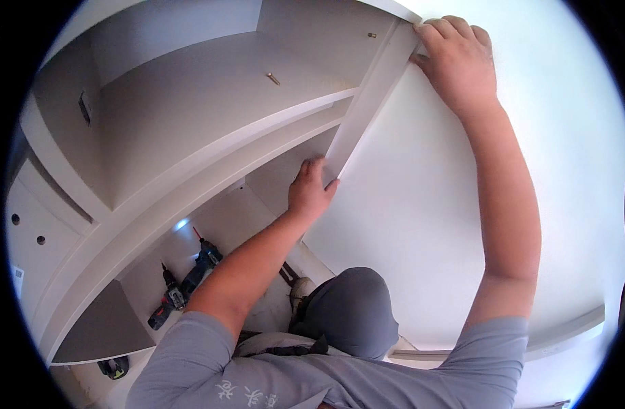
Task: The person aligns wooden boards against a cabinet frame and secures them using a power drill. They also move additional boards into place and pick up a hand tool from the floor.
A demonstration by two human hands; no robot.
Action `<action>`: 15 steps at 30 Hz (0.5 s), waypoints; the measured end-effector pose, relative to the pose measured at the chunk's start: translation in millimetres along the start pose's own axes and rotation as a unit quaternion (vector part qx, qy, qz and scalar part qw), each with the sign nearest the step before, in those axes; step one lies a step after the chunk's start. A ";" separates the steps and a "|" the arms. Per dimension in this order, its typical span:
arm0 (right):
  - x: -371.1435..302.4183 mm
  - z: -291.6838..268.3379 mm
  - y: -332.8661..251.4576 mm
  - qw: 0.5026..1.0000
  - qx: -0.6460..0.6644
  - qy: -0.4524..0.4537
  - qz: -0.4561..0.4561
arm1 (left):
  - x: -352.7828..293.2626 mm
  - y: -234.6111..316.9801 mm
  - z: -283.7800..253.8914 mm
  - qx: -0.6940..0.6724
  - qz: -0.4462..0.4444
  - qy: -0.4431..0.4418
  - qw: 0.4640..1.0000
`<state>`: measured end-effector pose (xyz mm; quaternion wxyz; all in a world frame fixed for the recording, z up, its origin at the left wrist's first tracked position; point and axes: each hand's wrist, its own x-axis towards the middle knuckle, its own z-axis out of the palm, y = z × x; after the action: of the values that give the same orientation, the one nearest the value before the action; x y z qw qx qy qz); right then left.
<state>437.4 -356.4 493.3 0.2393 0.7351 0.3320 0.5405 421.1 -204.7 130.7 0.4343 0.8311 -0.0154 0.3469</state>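
In the head view, the person's left hand (314, 192) is part closed across a long pale board (375, 88), fingers at its left edge and thumb at its right, so that it has hold of the lower stretch; the fingertips are slightly blurred. The right hand (460, 63) is at the upper end of the same board, fingers bent at the corner and thumb set apart below them against the right edge; whether it grips the board or only presses on it cannot be told. The board stands along the right side of a pale cabinet (220, 146), beside a broad white surface (421, 225). On the cabinet's upper shelf (190, 95) lies a brass-coloured screw (273, 79), and a small metal fitting (371, 35) shows near the top of the board. A rectangular cut-out (85, 108) shows at the cabinet's far left. Below, in the lower compartment, a dark blue driver (207, 258) with a red-tipped bit lies near a bright patch of light, just beside a black and red drill (168, 298). Farther left, a black and green tool part (113, 367) is partly hidden below the cabinet's edge. The person's knee (353, 310), in dark grey cloth, is bent beneath the arms.
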 end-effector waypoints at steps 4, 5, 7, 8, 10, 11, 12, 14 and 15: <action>3.8 -15.9 -3.4 0.999 -0.012 -0.022 -0.046 | -31.3 -30.8 6.8 -0.017 -0.164 -0.195 0.967; 7.9 -21.0 -6.7 0.997 -0.019 -0.039 -0.059 | -38.7 -37.5 10.9 -0.017 -0.187 -0.203 0.961; 19.8 -24.0 -13.7 0.993 -0.049 -0.106 -0.032 | -56.4 -57.4 25.9 -0.006 -0.209 -0.213 0.955; 23.2 -16.9 -17.3 0.995 -0.040 -0.084 -0.030 | -69.1 -82.3 34.5 0.012 -0.211 -0.210 0.955; 18.8 -16.9 -22.4 0.995 -0.047 -0.090 -0.019 | -92.5 -101.1 48.6 0.010 -0.233 -0.240 0.942; 17.7 -22.1 -23.4 0.994 -0.059 -0.095 -0.020 | -100.2 -102.3 54.1 -0.008 -0.255 -0.261 0.931; 16.1 -27.4 -24.0 0.992 -0.071 -0.098 -0.021 | -107.5 -103.0 59.7 -0.024 -0.277 -0.281 0.918; 28.7 -34.5 -31.9 0.990 -0.101 -0.095 -0.024 | -115.7 -116.3 72.0 -0.165 -0.388 -0.268 0.866; 27.2 -38.2 -35.5 0.989 -0.123 -0.085 -0.018 | -124.9 -123.4 74.4 -0.234 -0.439 -0.254 0.829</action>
<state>398.2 -312.8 496.9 0.3644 0.7371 0.2551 0.5087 408.5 -216.8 -59.2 0.7033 0.6824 0.1609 -0.1177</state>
